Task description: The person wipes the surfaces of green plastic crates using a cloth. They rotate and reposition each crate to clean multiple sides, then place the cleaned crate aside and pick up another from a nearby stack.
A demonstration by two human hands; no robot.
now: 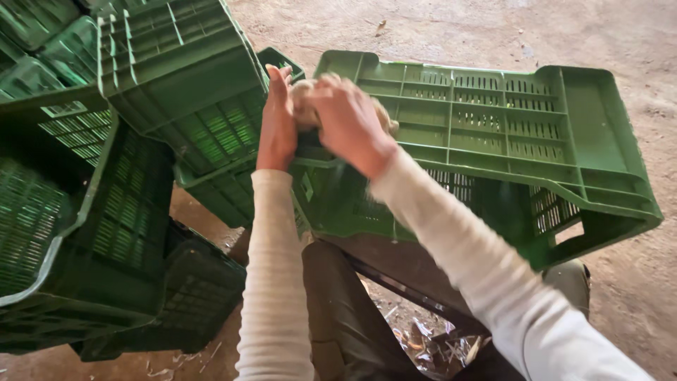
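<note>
Sleeves: two cream ribbed knit sleeves reach forward over dark trousers [345, 317].
Left hand [276, 123]: fingers pressed together, flat against the wad's left side.
Right hand [349, 120]: fingers curled over the wad, gripping it.
Wad [305, 95]: one pale, crumpled cloth-like lump, held between both hands above the crate's rim.
Crate [493, 120]: one green slatted plastic crate, tilted.
Stack [127, 141]: several more green crates, left, uncountable.
Floor [635, 282]: dusty earth.

Stacked green crates [141, 141] crowding left; open dirt floor [635, 56] right.
</note>
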